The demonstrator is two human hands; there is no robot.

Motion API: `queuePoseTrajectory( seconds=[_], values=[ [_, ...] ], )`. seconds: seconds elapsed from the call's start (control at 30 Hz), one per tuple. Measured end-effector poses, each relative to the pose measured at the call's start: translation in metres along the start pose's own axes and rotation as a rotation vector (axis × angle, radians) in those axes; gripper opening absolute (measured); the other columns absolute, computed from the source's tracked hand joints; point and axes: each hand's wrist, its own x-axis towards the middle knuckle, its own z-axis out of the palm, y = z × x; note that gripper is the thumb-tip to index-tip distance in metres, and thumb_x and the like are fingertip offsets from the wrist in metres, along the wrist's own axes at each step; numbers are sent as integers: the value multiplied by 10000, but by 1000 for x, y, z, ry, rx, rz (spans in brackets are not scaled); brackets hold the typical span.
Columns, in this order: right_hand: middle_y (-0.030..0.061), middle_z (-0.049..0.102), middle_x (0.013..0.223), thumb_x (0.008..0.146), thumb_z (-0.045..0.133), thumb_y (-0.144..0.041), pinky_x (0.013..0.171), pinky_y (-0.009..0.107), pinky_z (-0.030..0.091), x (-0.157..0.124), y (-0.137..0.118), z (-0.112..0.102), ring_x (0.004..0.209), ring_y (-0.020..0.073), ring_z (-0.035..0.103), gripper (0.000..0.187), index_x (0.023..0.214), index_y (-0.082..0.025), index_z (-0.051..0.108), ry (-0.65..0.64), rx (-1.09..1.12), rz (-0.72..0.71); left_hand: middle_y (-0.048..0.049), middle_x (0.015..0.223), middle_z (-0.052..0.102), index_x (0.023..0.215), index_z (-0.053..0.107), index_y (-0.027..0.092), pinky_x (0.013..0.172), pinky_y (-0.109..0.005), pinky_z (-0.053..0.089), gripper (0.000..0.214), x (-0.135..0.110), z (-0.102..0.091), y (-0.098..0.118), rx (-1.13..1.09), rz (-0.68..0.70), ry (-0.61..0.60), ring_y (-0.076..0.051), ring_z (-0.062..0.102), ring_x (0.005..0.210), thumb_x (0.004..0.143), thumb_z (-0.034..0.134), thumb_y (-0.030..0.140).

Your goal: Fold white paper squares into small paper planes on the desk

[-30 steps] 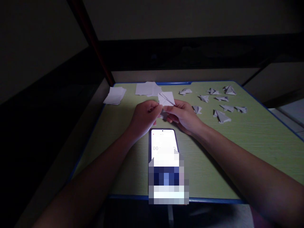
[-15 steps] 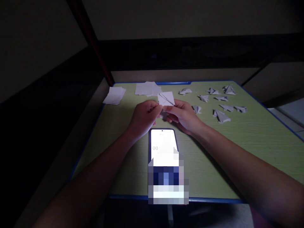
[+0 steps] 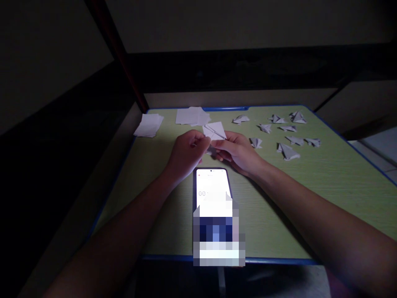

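A small folded white paper (image 3: 216,129) with diagonal creases and a raised flap edge is held up above the middle of the table. My left hand (image 3: 190,150) pinches its lower left corner between thumb and fingers. At the lower right edge, my right hand (image 3: 238,151) grips the same paper, thumb in front and fingers behind. Part of the paper hangs below my thumbs, mostly hidden by the fingers. Just nearer to me lies a lit phone (image 3: 212,182) with digits on its screen, its lower part blurred out.
Several folded paper figures (image 3: 288,151) lie on the right of the green table (image 3: 335,198). One stack of white paper sheets (image 3: 149,125) is at the far left corner, and more loose sheets (image 3: 189,116) lie at the back. A blue rim (image 3: 279,261) edges the table.
The folded paper has tilted and shifted slightly left and down between my fingers. Both hands keep their grip on it. The view has moved a little.
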Motion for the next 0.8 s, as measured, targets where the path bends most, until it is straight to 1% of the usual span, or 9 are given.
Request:
queuePoseTrajectory(
  seconds=[0.1, 0.23, 0.37, 0.47, 0.63, 0.8],
  values=[
    [-25, 604, 613, 710, 766, -256, 413, 237, 279, -1, 1, -1, 445, 59, 395, 125, 723, -166, 682, -34, -54, 4, 29, 523, 548, 618, 494, 179, 364, -189, 319, 217, 1, -1, -1, -18, 12, 16, -55, 460, 380, 823, 563, 191],
    [-33, 563, 584, 727, 769, -272, 426, 238, 285, -2, 3, -2, 474, 72, 408, 136, 719, -174, 676, -50, -93, 3, 43, 487, 520, 589, 455, 186, 367, -184, 323, 254, 0, -1, 1, -69, 2, 23, -51, 446, 371, 815, 570, 165],
    [-47, 517, 521, 726, 759, -250, 428, 237, 291, -1, 2, -3, 457, 73, 413, 167, 645, -185, 628, -4, -34, 5, 46, 488, 531, 603, 481, 181, 358, -182, 314, 238, 1, -3, 1, -119, 8, 25, -44, 434, 363, 818, 586, 173],
    [-62, 493, 493, 718, 756, -234, 420, 240, 285, -1, 1, -2, 405, 52, 381, 193, 598, -186, 613, 43, 25, -2, 46, 475, 527, 608, 499, 180, 362, -183, 317, 229, 2, -3, 0, -139, 6, 11, -44, 424, 362, 816, 595, 186],
    [-72, 490, 494, 698, 766, -230, 401, 241, 294, 0, 0, 1, 375, 33, 319, 151, 620, -183, 646, 90, 82, -19, 46, 446, 513, 597, 504, 182, 366, -183, 317, 229, 2, -4, -2, -134, 3, -16, -47, 417, 364, 801, 608, 192],
    [-70, 496, 470, 693, 789, -264, 392, 237, 286, 0, -1, 1, 369, 39, 356, 167, 634, -179, 658, 81, 41, -20, 48, 440, 504, 590, 504, 181, 363, -183, 316, 237, 2, -4, -3, -124, 7, 15, -46, 420, 360, 807, 598, 186]
  ],
)
